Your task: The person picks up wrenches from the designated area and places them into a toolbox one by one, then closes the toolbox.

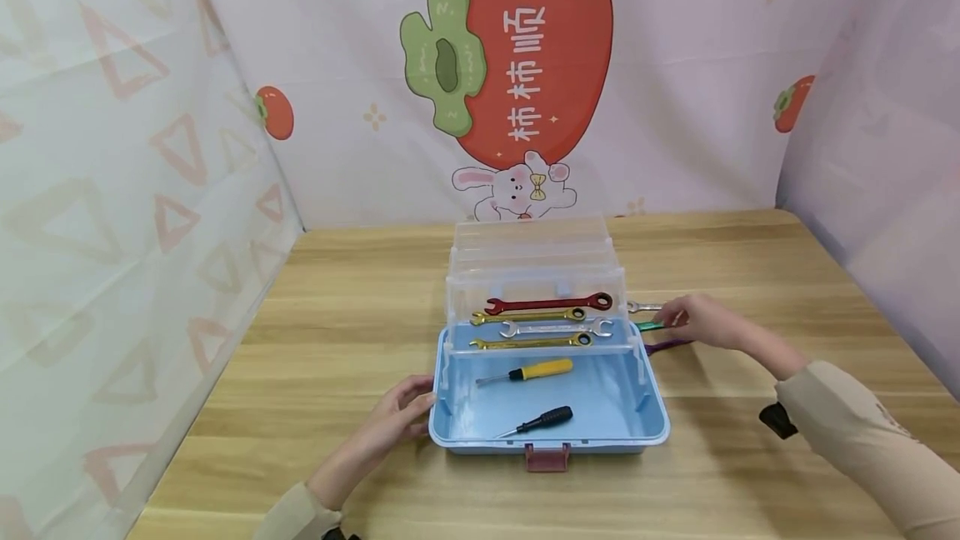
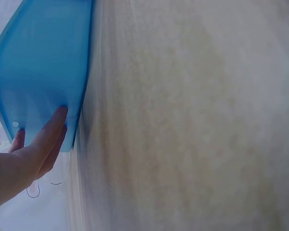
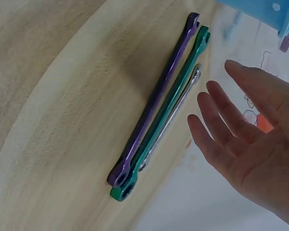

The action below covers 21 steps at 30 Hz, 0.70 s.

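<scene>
A blue toolbox (image 1: 555,445) stands opened on the table, its clear tiered tray raised at the back. My left hand (image 1: 401,411) rests against the box's left side; in the left wrist view its extended fingers (image 2: 50,132) touch the blue wall. To the right of the box, my right hand (image 3: 255,139) hovers by three wrenches, fingers spread and holding nothing. These are a purple wrench (image 3: 151,106), a green wrench (image 3: 171,103) and a smaller silver wrench (image 3: 176,110), lying side by side. In the head view the hand partly hides them.
In the clear tray lie a red wrench (image 1: 547,304), a silver wrench (image 1: 555,328) and two gold wrenches. A yellow screwdriver (image 1: 543,369) and a black screwdriver (image 1: 551,418) lie in the box's bottom. Printed cloth (image 1: 690,107) hangs behind the wooden table (image 1: 322,332).
</scene>
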Each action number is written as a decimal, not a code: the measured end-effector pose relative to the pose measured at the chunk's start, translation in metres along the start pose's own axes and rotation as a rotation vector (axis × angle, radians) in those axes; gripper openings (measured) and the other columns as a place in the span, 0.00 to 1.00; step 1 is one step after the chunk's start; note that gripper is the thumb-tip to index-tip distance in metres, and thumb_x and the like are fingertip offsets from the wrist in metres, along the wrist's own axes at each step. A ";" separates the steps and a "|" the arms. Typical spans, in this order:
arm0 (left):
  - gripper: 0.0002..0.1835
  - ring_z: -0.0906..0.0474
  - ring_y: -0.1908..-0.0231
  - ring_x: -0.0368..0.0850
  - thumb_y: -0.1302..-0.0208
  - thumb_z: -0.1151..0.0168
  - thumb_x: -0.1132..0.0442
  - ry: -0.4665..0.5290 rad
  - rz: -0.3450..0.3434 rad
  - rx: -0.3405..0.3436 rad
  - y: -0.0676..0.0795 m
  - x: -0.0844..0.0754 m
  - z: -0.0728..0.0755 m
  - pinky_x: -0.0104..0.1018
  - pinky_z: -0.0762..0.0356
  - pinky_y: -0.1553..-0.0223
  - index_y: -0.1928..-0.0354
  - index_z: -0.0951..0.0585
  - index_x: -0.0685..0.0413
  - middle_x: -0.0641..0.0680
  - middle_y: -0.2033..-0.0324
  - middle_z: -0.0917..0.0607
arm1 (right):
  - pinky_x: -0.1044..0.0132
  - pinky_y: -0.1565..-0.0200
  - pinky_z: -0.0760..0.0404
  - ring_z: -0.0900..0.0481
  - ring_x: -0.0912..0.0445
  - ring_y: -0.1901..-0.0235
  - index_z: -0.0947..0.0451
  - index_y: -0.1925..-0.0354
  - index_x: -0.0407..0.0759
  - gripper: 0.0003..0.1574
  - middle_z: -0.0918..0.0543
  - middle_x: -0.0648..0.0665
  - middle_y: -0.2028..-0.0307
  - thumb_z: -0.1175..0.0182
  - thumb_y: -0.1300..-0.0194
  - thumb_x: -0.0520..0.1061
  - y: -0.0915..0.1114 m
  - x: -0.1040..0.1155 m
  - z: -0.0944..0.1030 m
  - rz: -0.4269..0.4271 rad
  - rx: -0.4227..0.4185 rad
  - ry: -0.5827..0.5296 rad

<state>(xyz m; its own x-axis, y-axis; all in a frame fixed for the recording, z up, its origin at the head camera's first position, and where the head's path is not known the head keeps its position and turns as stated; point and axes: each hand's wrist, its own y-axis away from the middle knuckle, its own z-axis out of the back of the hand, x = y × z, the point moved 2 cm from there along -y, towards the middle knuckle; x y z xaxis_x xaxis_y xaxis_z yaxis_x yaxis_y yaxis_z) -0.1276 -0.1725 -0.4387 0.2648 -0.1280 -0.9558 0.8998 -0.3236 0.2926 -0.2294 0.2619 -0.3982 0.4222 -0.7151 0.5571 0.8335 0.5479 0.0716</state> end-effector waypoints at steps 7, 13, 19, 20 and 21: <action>0.29 0.31 0.49 0.49 0.37 0.49 0.54 -0.010 0.007 -0.009 0.001 -0.001 0.000 0.44 0.27 0.53 0.41 0.40 0.67 0.66 0.43 0.36 | 0.61 0.67 0.23 0.25 0.51 0.67 0.21 0.66 0.33 0.11 0.19 0.41 0.68 0.41 0.52 0.29 0.002 -0.010 -0.007 -0.019 0.028 0.035; 0.29 0.31 0.50 0.49 0.37 0.49 0.55 -0.005 0.003 -0.012 0.001 0.000 0.001 0.44 0.26 0.54 0.41 0.40 0.68 0.66 0.43 0.35 | 0.61 0.68 0.23 0.25 0.53 0.69 0.21 0.68 0.33 0.11 0.21 0.45 0.70 0.38 0.55 0.29 0.001 -0.016 -0.013 -0.003 0.035 0.069; 0.29 0.30 0.51 0.48 0.37 0.48 0.55 0.008 -0.006 -0.005 0.002 0.000 0.000 0.44 0.26 0.54 0.42 0.41 0.69 0.66 0.44 0.35 | 0.62 0.69 0.24 0.25 0.54 0.70 0.21 0.68 0.33 0.11 0.21 0.45 0.71 0.39 0.54 0.28 0.002 -0.018 -0.013 -0.017 0.027 0.105; 0.29 0.30 0.51 0.47 0.37 0.48 0.55 0.005 -0.008 -0.009 0.002 0.000 0.000 0.44 0.26 0.54 0.42 0.40 0.68 0.66 0.44 0.35 | 0.62 0.70 0.24 0.26 0.54 0.70 0.21 0.68 0.33 0.11 0.22 0.45 0.71 0.39 0.54 0.28 0.003 -0.018 -0.013 -0.018 0.025 0.110; 0.29 0.30 0.51 0.47 0.37 0.48 0.55 0.008 -0.011 -0.008 0.001 0.000 0.000 0.43 0.26 0.54 0.42 0.40 0.69 0.66 0.44 0.35 | 0.62 0.70 0.24 0.26 0.54 0.70 0.21 0.68 0.33 0.11 0.22 0.45 0.71 0.39 0.55 0.28 0.003 -0.019 -0.013 -0.019 0.021 0.117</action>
<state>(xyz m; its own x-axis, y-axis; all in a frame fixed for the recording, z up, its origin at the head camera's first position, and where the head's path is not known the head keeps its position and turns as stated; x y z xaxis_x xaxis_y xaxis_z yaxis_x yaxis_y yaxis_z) -0.1265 -0.1731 -0.4384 0.2577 -0.1174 -0.9591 0.9054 -0.3173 0.2821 -0.2303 0.2713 -0.4193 0.4463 -0.7702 0.4557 0.8343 0.5422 0.0994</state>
